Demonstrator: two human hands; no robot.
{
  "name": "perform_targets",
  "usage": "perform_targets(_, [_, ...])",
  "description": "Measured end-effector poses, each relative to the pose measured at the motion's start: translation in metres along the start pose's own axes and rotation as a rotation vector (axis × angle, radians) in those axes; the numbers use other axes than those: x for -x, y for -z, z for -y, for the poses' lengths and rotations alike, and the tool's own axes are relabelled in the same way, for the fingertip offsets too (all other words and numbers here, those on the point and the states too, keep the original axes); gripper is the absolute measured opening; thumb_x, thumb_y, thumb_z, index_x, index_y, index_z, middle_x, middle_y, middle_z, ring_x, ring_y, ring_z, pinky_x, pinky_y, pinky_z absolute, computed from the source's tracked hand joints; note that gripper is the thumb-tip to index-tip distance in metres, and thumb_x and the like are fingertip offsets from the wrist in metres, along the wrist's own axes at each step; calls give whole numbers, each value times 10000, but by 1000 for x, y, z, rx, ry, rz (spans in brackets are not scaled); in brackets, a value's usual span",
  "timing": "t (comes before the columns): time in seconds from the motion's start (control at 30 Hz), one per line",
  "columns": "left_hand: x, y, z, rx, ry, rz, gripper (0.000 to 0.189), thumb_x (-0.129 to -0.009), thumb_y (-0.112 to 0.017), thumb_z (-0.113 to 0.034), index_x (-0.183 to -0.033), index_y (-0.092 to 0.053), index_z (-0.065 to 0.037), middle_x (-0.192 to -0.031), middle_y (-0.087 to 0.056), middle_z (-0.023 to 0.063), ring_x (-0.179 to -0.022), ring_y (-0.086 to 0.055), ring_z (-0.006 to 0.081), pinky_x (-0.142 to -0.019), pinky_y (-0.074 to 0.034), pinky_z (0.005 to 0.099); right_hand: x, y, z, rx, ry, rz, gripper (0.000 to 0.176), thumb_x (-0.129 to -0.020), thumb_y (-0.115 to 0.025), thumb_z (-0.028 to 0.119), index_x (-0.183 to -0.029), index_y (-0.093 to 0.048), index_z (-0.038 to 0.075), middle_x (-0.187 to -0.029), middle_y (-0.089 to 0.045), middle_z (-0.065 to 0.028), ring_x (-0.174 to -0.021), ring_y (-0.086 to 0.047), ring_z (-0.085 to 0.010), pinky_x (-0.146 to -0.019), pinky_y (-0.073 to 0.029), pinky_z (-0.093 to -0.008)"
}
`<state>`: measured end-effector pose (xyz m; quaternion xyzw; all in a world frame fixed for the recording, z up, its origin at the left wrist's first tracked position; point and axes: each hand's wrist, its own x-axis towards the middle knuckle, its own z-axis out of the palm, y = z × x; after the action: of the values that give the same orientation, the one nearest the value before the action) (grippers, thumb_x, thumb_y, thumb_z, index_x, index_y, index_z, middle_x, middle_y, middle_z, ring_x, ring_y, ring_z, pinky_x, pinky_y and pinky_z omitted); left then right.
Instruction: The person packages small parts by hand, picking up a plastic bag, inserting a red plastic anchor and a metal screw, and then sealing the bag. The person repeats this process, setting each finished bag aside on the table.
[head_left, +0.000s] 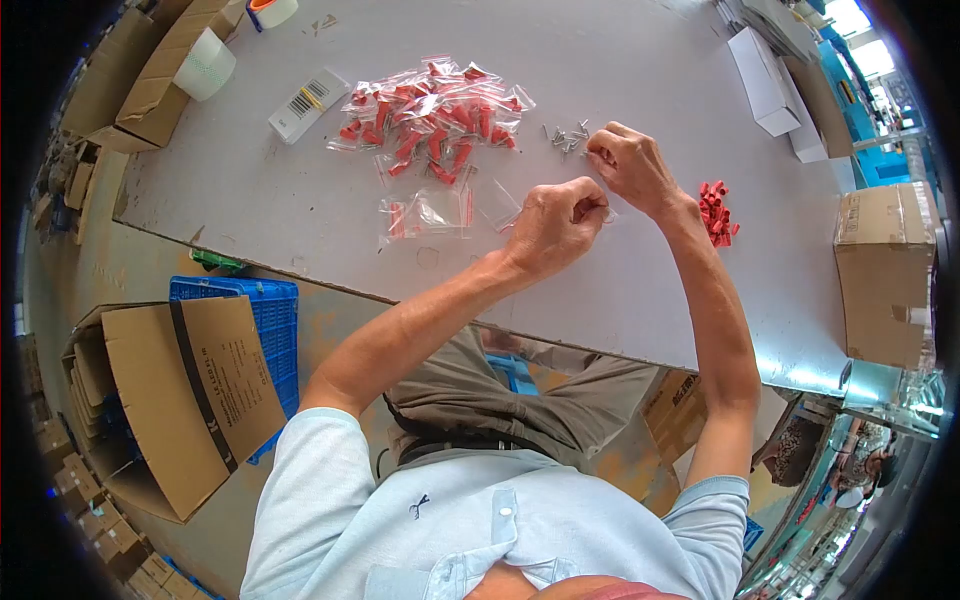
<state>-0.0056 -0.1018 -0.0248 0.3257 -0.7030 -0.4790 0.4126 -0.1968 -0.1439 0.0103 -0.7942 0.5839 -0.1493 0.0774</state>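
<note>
My left hand point(558, 226) is closed, with a bit of clear plastic bag point(612, 214) showing at its fingertips. Above and right of it, my right hand point(634, 168) has its fingers pinched together at the edge of a few loose metal screws point(568, 137). Whatever sits between those fingertips is too small to make out. Small red plastic parts point(716, 214) lie loose beside my right forearm. Left of my hands are a heap of filled zip bags point(430, 115) with red parts inside and some flat clear bags point(440, 208).
A white box with a barcode label point(308, 104) lies left of the heap. Tape rolls point(206, 66) and cartons stand at the far left of the table point(300, 200). At right are a white box point(763, 82) and a taped carton point(884, 275). A blue crate point(270, 315) stands below.
</note>
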Motion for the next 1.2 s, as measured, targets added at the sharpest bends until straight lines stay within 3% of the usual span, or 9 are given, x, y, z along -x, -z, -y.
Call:
perform_targets(0.1, [0, -1, 2, -9, -23, 2, 92, -919, -751, -63, -967, -725, 10, -733, -700, 77, -635, -609, 98, -593, -510, 286, -4, 4, 1, -52, -88, 107, 121, -930, -670, 102, -968, -716, -3, -937, -696, -137, -886, -695, -301, -804, -578, -412])
perform_targets(0.33, [-1, -1, 1, -23, -26, 0, 91, -923, -745, -71, -961, -723, 8, -735, -703, 91, -638, -623, 114, -601, -524, 297, -8, 6, 0, -26, -86, 183, 114, -927, -629, 90, -937, -693, -4, -926, -687, -149, -853, -680, -308, -775, -554, -437])
perform_targets(0.83, [-1, 0, 2, -42, -47, -43, 99, -912, -737, -47, -982, -732, 22, -770, -733, 114, -661, -669, 133, -622, -554, 298, 10, 1, 5, -109, -112, 12, 112, -892, -667, 114, -911, -676, 5, -878, -703, -121, -819, -700, -281, -754, -572, -397])
perform_targets(0.9, [-2, 0, 2, -20, -31, -73, 102, -911, -734, -43, -987, -734, 25, -793, -747, 117, -680, -684, 131, -637, -566, 296, 16, 7, 7, -217, -142, -93, 63, -920, -692, 62, -949, -699, 6, -844, -727, -94, -765, -711, -158, -692, -589, -315])
perform_targets(0.93, [-3, 0, 2, 1, -13, -105, 105, -910, -732, -40, -991, -736, 27, -816, -760, 119, -698, -700, 130, -651, -578, 295, 21, 10, 11, -214, -146, -95, 63, -920, -692, 62, -949, -699, 6, -844, -727, -94, -765, -711, -158, -692, -589, -315])
perform_targets(1.0, [-4, 2, 1, -7, -2, -121, 108, -910, -733, -42, -992, -738, 28, -832, -767, 121, -718, -712, 128, -666, -586, 291, 33, 15, 20, -578, -326, -145, 64, -946, -697, 38, -990, -723, -1, -836, -746, -73, -767, -705, -107, -692, -602, -278])
perform_targets(1.2, [-6, 4, -1, -34, 41, -138, 116, -912, -742, -58, -991, -741, 28, -852, -775, 120, -750, -733, 130, -692, -601, 284, 71, 5, 43, -875, -361, -329, 104, -943, -715, 21, -1032, -737, -28, -820, -731, -59, -748, -721, -124, -704, -630, -281])
